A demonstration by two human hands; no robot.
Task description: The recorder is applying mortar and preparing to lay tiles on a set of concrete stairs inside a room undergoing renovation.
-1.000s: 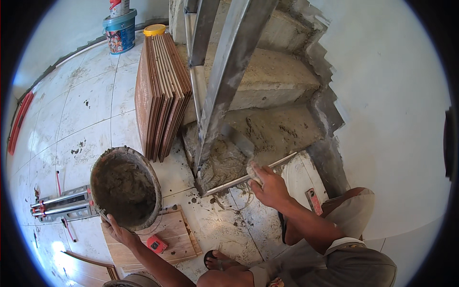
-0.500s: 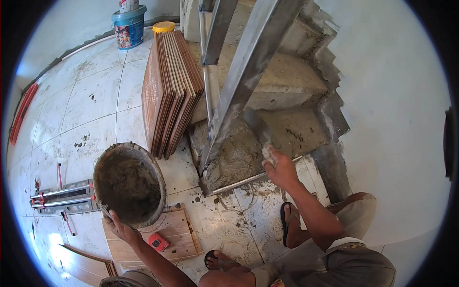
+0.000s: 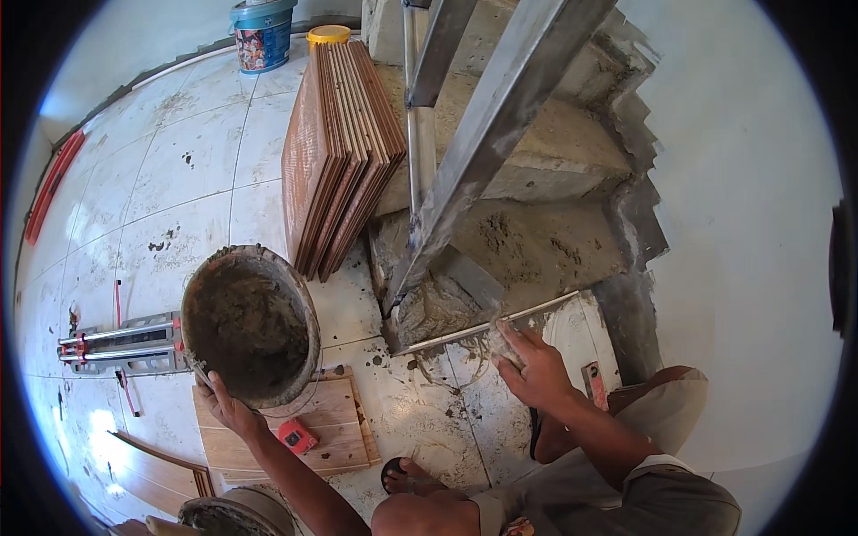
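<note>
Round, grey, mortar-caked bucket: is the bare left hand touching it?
Touching. The head view shows the left hand gripping the bucket at its lower-left rim, with no gap visible.

Left grip [image 3: 227,406] holds a mortar bucket [image 3: 313,339], right grip [image 3: 538,368] a trowel [image 3: 475,279].

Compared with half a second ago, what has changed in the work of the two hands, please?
The right hand drew back toward the person, and the trowel blade came nearer the step's pale front strip. The view shifted too. Nothing was let go: the trowel remains in its grip, and the left hand stays on the bucket rim.
</note>
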